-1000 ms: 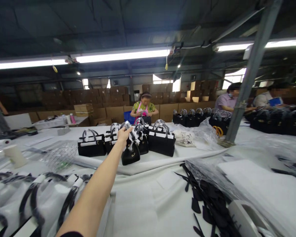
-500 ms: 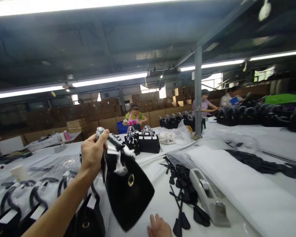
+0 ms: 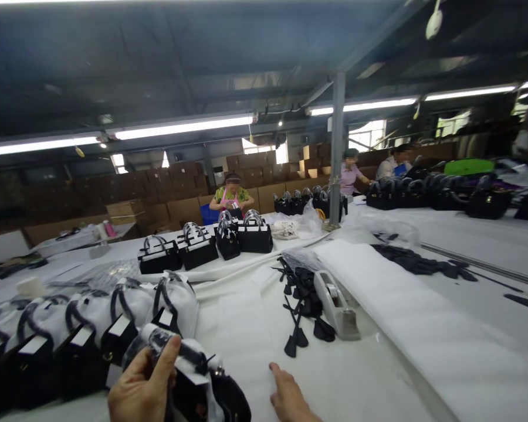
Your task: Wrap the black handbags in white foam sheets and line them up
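At the bottom of the view, my left hand [image 3: 143, 384] grips a black handbag [image 3: 231, 395] by its plastic-wrapped handles. The bag's lower part falls outside the picture. My right hand [image 3: 288, 395] hovers above the white table to the right of the bag, touching nothing that I can see, with its fingers stretched out. Close on the left stands a row of black handbags [image 3: 81, 357] with wrapped handles and white tags. Ahead of my right hand lies a pile of black leather straps and tabs [image 3: 305, 293], beside a grey tape dispenser [image 3: 338, 308].
A long white foam sheet [image 3: 405, 316] stretches across the right side of the table. Several finished-looking handbags [image 3: 255, 235] stand farther back. A co-worker [image 3: 232, 196] in a pink apron sits across the table. A metal post [image 3: 335, 146] rises behind the foam sheet.
My left hand has brought the handbag down and nearer, from raised in front of me to the bottom edge. The view has shifted, showing more of the bags behind.
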Available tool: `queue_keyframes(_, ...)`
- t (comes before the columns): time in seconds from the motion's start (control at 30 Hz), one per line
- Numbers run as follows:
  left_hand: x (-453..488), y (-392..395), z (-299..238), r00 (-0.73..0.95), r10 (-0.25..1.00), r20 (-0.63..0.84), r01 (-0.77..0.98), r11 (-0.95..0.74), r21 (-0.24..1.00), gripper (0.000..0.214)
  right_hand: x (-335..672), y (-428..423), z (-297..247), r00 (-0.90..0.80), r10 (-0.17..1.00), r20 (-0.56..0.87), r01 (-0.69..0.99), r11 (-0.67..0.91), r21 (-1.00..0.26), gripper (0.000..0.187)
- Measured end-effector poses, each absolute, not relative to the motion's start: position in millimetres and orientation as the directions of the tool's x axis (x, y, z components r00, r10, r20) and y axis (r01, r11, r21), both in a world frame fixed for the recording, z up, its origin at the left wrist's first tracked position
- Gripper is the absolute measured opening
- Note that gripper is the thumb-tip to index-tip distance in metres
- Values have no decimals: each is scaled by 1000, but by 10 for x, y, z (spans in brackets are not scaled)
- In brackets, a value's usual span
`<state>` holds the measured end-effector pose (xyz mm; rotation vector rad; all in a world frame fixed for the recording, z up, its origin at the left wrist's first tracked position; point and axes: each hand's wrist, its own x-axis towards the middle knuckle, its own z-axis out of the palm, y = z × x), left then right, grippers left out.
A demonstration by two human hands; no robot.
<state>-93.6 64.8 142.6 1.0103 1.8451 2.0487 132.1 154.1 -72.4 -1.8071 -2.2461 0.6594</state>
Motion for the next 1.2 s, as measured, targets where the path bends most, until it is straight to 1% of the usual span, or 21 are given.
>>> queue_keyframes(0.1, -813, 573, 1519, -777, 576, 255, 151, -223, 963, 36, 1377, 1425, -553, -277, 955, -106, 905, 222, -364, 60)
queue_keyframes(0.17, -750, 584, 1528, -788, 536, 303, 166, -289, 943, 34, 1394, 1379, -406, -251, 968, 11, 941, 247, -233, 48)
queue_keyframes(0.2, -722, 608, 1495, -793, 515, 325, 185, -305, 934, 34, 1408, 1367, -344, -286, 955, 77, 939, 296, -176, 44)
queue_keyframes(0.3, -622, 684, 1258, -794, 524, 308, 206, -245, 947, 35, 1500, 1304, -225, -363, 908, 210, 915, 390, -105, 39)
queue_keyframes(0.37, -530, 698, 1060, -762, 594, 258, 209, -150, 966, 36, 1589, 1198, -169, -392, 885, 252, 886, 437, -157, 36)
queue_keyframes(0.47, -394, 680, 863, -706, 664, 245, 261, -78, 962, 36, 1682, 973, -73, -397, 857, 330, 769, 507, -391, 41)
queue_keyframes(0.5, -367, 673, 836, -691, 676, 255, 278, -78, 958, 36, 1685, 898, -42, -397, 844, 361, 709, 532, -464, 51)
queue_keyframes(0.53, -357, 667, 826, -673, 691, 265, 291, -82, 953, 36, 1671, 830, -18, -408, 826, 389, 652, 561, -510, 66)
queue_keyframes(0.6, -399, 651, 842, -598, 756, 268, 320, -81, 944, 36, 1594, 720, -1, -469, 779, 416, 575, 627, -526, 100)
queue_keyframes(0.63, -454, 639, 857, -547, 791, 274, 356, -76, 931, 36, 1539, 680, -13, -500, 760, 416, 559, 650, -516, 112)
queue_keyframes(0.7, -635, 607, 876, -480, 815, 325, 455, -85, 887, 37, 1421, 626, -75, -520, 754, 401, 552, 655, -516, 121)
queue_keyframes(0.77, -904, 577, 848, -520, 730, 442, 547, -112, 829, 38, 1326, 599, -164, -489, 779, 392, 546, 624, -559, 125)
queue_keyframes(0.83, -1240, 573, 741, -617, 556, 557, 599, -126, 791, 43, 1271, 593, -250, -462, 793, 398, 518, 605, -604, 130)
queue_keyframes(0.87, -1418, 584, 652, -658, 483, 578, 605, -118, 787, 49, 1256, 594, -284, -456, 793, 404, 500, 604, -621, 133)
queue_keyframes(0.9, -1592, 602, 539, -674, 475, 567, 600, -97, 794, 57, 1248, 598, -311, -451, 793, 410, 484, 603, -634, 136)
queue_keyframes(0.93, -1750, 626, 405, -664, 545, 511, 576, -62, 815, 66, 1243, 602, -331, -447, 793, 414, 470, 602, -646, 138)
queue_keyframes(0.97, -1883, 652, 256, -636, 655, 408, 533, -10, 846, 74, 1238, 605, -347, -442, 796, 413, 459, 597, -658, 139)
queue_keyframes(1.03, -2048, 701, -50, -472, 867, 157, 431, 71, 900, 77, 1228, 603, -374, -436, 806, 400, 437, 579, -689, 141)
queue_keyframes(1.07, -2079, 723, -186, -369, 927, 71, 393, 86, 916, 76, 1220, 598, -389, -435, 810, 392, 422, 569, -706, 140)
queue_keyframes(1.13, -2057, 762, -372, -270, 962, 27, 400, 86, 912, 72, 1203, 586, -422, -433, 820, 374, 384, 543, -746, 138)
queue_keyframes(1.2, -1970, 791, -405, -297, 953, 58, 474, 94, 875, 69, 1198, 590, -442, -409, 847, 341, 349, 490, -799, 133)
